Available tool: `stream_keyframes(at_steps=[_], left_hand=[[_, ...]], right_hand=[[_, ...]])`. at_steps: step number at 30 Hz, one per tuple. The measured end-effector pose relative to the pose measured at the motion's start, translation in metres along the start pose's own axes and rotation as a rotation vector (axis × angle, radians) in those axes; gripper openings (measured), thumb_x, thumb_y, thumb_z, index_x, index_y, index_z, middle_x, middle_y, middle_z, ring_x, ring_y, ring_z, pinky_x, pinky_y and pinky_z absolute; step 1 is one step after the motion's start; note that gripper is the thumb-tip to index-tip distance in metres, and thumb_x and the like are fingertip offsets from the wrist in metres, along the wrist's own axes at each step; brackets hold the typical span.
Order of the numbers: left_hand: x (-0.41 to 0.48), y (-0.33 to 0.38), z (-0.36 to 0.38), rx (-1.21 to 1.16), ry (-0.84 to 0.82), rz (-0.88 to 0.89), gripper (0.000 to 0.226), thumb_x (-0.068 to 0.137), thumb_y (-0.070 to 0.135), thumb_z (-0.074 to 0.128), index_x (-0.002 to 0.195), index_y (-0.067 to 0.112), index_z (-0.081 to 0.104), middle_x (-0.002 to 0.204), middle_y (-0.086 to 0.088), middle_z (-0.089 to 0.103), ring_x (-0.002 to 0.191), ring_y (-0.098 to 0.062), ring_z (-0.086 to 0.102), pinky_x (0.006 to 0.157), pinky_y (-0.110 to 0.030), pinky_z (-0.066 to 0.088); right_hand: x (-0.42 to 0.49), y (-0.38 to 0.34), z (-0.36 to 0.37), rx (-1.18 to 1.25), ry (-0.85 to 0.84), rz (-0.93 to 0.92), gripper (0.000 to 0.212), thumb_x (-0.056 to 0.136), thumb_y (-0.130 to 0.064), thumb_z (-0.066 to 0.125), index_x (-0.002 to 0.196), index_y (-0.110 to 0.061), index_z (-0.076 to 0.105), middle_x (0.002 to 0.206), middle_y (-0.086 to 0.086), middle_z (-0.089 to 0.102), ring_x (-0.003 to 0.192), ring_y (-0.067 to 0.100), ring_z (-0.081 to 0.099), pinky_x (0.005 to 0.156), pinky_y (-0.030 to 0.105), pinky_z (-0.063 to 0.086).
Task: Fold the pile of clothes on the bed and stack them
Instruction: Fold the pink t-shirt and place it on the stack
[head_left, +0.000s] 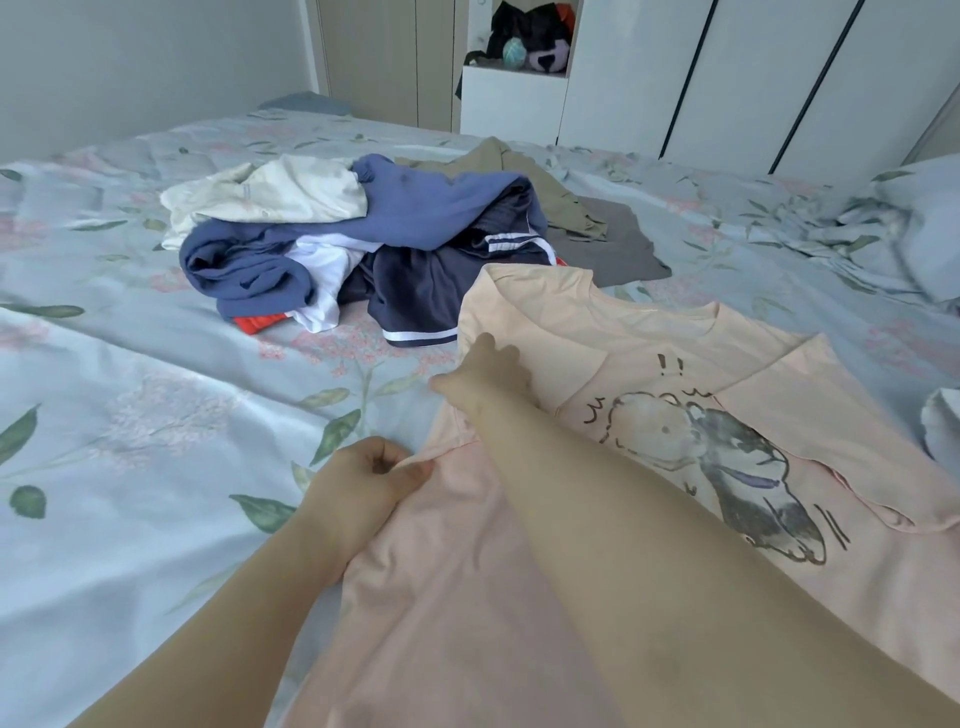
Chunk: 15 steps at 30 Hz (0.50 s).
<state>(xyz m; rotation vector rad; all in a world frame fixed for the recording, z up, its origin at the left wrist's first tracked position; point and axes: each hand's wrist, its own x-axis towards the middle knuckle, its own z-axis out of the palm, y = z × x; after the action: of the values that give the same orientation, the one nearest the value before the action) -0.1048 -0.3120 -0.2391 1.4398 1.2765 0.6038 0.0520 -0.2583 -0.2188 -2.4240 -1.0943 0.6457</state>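
The pink T-shirt (649, 353) lies print-up on the bed (156, 364), both sleeve sides folded inward. The left hand (374, 478) pinches its left edge; the right hand (483, 379) grips the left fold. Beyond it, the unfolded pile (363, 244) holds cream, blue, white, navy-striped and red garments, touching the shirt's collar end.

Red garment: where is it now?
In the head view the red garment peeks out under the blue sweatshirt at the near left edge of the pile, left of the pink T-shirt.
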Motion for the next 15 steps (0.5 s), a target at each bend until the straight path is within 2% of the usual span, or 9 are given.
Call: stream_keyframes(at_steps=[2,4,5,7,8,10,11,13,15], left_hand=[[-0.005,0.003,0.000,-0.003,-0.027,-0.010,0.018,0.083,0.024,0.071,0.074,0.012,0.062,0.068,0.000,0.061,0.065,-0.017,0.056,0.066,-0.030,0.046],[-0.009,0.006,0.000,-0.012,-0.062,-0.019,0.017,0.083,0.025,0.071,0.079,0.010,0.065,0.071,-0.005,0.063,0.066,-0.018,0.058,0.067,-0.033,0.047],[-0.012,0.009,-0.001,-0.021,-0.084,-0.025,0.015,0.084,0.024,0.070,0.083,0.009,0.067,0.076,-0.010,0.066,0.069,-0.020,0.060,0.068,-0.034,0.049],[-0.015,0.017,0.000,-0.028,-0.134,-0.033,0.009,0.087,0.020,0.066,0.091,0.014,0.071,0.089,-0.012,0.072,0.075,-0.023,0.065,0.074,-0.034,0.052],[-0.017,0.022,0.002,-0.031,-0.163,-0.028,0.010,0.089,0.018,0.064,0.095,0.017,0.071,0.093,-0.010,0.073,0.080,-0.023,0.068,0.080,-0.035,0.053],[-0.020,0.034,0.011,-0.051,-0.245,0.005,0.019,0.091,0.015,0.060,0.102,0.024,0.071,0.099,-0.002,0.074,0.092,-0.023,0.069,0.089,-0.039,0.054],[-0.022,0.042,0.018,-0.057,-0.296,0.030,0.023,0.092,0.014,0.058,0.106,0.027,0.071,0.101,0.002,0.073,0.096,-0.021,0.069,0.091,-0.039,0.053],[-0.025,0.059,0.037,-0.052,-0.391,0.071,0.027,0.093,0.012,0.056,0.111,0.028,0.069,0.105,0.004,0.072,0.099,-0.018,0.068,0.092,-0.035,0.052],[-0.030,0.076,0.060,-0.071,-0.465,0.085,0.029,0.094,0.011,0.054,0.116,0.026,0.067,0.108,0.003,0.072,0.100,-0.017,0.068,0.090,-0.029,0.053]], right_hand=[[0.003,0.002,0.001,0.006,0.027,-0.018,0.045,0.090,-0.020,0.050,0.133,-0.015,0.036,0.132,0.008,0.038,0.122,0.033,0.042,0.096,0.046,0.042],[0.005,0.005,-0.002,0.171,0.032,-0.008,0.034,0.089,-0.008,0.041,0.123,-0.012,0.042,0.119,0.010,0.054,0.107,0.031,0.057,0.089,0.043,0.049],[0.006,0.006,-0.006,0.321,0.024,0.003,0.029,0.089,-0.005,0.038,0.116,-0.012,0.043,0.099,0.013,0.064,0.085,0.028,0.066,0.077,0.037,0.055],[0.005,0.012,-0.018,0.583,-0.021,0.062,0.024,0.091,-0.002,0.033,0.110,-0.012,0.043,0.051,0.010,0.060,0.039,0.017,0.059,0.045,0.019,0.049],[0.006,0.017,-0.026,0.676,-0.041,0.083,0.019,0.093,-0.002,0.033,0.105,-0.011,0.046,0.047,0.007,0.054,0.031,0.014,0.052,0.040,0.017,0.043],[0.007,0.031,-0.041,0.874,-0.101,0.105,0.017,0.096,-0.005,0.036,0.084,-0.009,0.048,0.065,0.005,0.049,0.047,0.015,0.051,0.050,0.023,0.044],[0.007,0.039,-0.048,0.993,-0.135,0.117,0.020,0.097,-0.006,0.036,0.082,-0.008,0.049,0.071,0.005,0.047,0.056,0.017,0.051,0.056,0.026,0.045],[0.010,0.057,-0.063,1.144,-0.152,0.150,0.022,0.098,-0.011,0.037,0.104,0.000,0.055,0.079,0.010,0.052,0.074,0.026,0.054,0.073,0.035,0.049],[0.009,0.073,-0.084,1.201,-0.095,0.207,0.029,0.099,-0.016,0.039,0.118,-0.001,0.055,0.096,0.016,0.060,0.097,0.030,0.056,0.091,0.041,0.046]])
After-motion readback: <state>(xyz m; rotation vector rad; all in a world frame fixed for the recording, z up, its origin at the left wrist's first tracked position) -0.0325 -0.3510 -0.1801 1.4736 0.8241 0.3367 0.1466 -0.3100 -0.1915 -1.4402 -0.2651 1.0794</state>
